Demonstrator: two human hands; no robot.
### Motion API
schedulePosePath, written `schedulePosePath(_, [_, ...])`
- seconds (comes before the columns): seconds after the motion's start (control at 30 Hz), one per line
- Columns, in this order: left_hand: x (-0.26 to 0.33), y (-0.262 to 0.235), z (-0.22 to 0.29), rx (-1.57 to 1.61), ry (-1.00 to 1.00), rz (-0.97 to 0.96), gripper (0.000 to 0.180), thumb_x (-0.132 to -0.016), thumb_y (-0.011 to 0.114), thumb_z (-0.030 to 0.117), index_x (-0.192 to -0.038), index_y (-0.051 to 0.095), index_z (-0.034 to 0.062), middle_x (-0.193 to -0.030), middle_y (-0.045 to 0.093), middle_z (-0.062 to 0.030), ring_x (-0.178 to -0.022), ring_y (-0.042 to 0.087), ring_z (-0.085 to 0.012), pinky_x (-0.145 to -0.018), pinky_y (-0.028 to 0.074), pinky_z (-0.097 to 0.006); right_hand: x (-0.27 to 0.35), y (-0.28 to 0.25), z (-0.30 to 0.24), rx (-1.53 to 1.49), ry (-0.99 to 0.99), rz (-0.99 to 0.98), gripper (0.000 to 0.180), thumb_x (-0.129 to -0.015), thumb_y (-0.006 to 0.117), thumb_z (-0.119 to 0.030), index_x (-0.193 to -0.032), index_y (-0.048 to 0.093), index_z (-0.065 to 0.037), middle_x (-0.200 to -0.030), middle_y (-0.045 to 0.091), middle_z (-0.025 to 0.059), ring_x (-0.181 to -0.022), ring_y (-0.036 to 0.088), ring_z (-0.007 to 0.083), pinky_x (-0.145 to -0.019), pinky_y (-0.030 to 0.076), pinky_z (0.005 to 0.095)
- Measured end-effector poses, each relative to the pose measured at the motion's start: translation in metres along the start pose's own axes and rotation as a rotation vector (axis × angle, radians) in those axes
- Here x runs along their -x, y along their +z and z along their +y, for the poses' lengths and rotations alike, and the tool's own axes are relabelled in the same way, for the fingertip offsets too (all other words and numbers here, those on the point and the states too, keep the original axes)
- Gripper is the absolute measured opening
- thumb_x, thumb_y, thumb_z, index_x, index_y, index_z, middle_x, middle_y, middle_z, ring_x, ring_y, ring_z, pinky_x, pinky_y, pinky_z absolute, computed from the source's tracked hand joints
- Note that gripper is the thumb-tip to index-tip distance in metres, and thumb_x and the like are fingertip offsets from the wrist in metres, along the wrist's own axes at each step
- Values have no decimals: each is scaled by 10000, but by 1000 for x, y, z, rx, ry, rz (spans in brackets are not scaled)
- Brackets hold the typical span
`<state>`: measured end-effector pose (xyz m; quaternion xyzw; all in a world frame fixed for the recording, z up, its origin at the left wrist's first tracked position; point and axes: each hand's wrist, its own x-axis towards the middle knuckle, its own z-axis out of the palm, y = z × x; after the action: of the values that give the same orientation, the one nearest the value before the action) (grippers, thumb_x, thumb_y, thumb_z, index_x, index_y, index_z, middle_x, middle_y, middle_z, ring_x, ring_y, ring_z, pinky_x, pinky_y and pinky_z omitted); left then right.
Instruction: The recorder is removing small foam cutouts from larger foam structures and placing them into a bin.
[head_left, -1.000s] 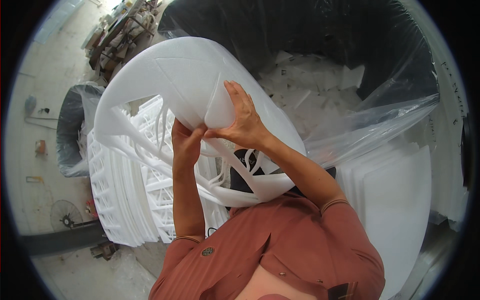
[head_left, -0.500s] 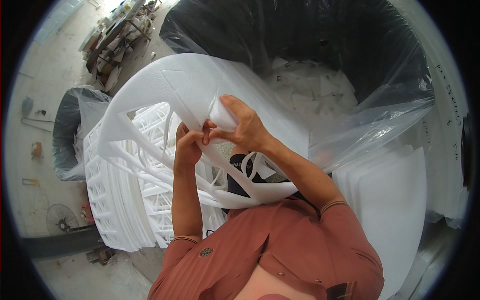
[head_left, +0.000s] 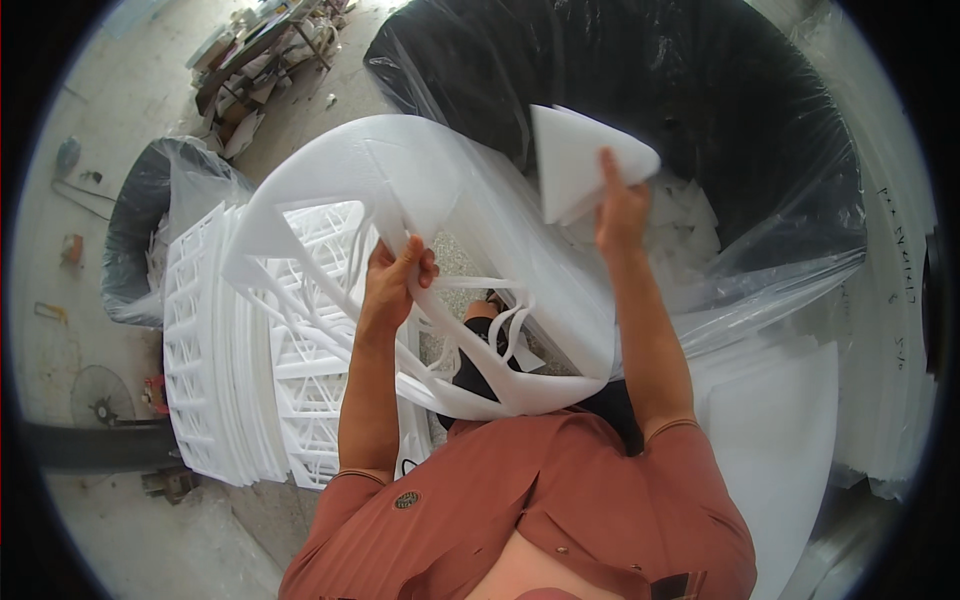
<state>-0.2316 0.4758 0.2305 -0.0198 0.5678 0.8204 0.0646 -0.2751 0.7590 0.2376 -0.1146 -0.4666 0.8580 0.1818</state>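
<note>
My left hand (head_left: 395, 283) grips a large white foam sheet (head_left: 400, 180) with cut-out openings, which bows in front of my chest. My right hand (head_left: 622, 205) is raised to the right and holds a separate white foam piece (head_left: 580, 160) over a big bag of clear and black plastic (head_left: 640, 70). White foam scraps (head_left: 690, 225) lie inside that bag.
A stack of white cut-out foam frames (head_left: 215, 370) stands at my left. Behind it is a dark bag (head_left: 140, 220) with more scraps. Flat white foam sheets (head_left: 780, 420) lie at my right. A fan (head_left: 100, 400) sits on the concrete floor, clutter at the far top.
My right hand has pulled a foam piece free from the sheet and moved it right and up, over the bag. My left hand has stayed on the sheet.
</note>
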Motion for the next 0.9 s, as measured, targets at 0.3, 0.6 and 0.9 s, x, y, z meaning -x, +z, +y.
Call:
schedulePosePath(0.3, [23,24,7,-35,-15,-544,721,-908,595,437,-1427,316,21,-502,330,54,-410,300,-77,-487,323,-249,12,50,7,627,-709,-590,657,-615,876,-211,-1167,572,-26,-1093,648,178,-985,650,297,-839,525,364])
schedulePosePath(0.6, [27,-24,17,-46,-60,136,435,-945,525,237,-1317,472,15,-560,334,53,-439,329,-53,-603,427,-275,-82,-102,-52,-141,-101,36,459,-833,731,-156,-1186,527,52,-1122,609,119,-976,631,215,-809,541,323])
schedulePosePath(0.9, [-33,-75,85,109,216,235,304,-919,630,278,-1026,569,0,-625,404,37,-534,398,-75,-688,445,-307,156,-104,4,1452,-589,-775,1160,-554,863,-348,-1470,224,-34,-1458,307,264,-1366,280,416,-1108,278,449])
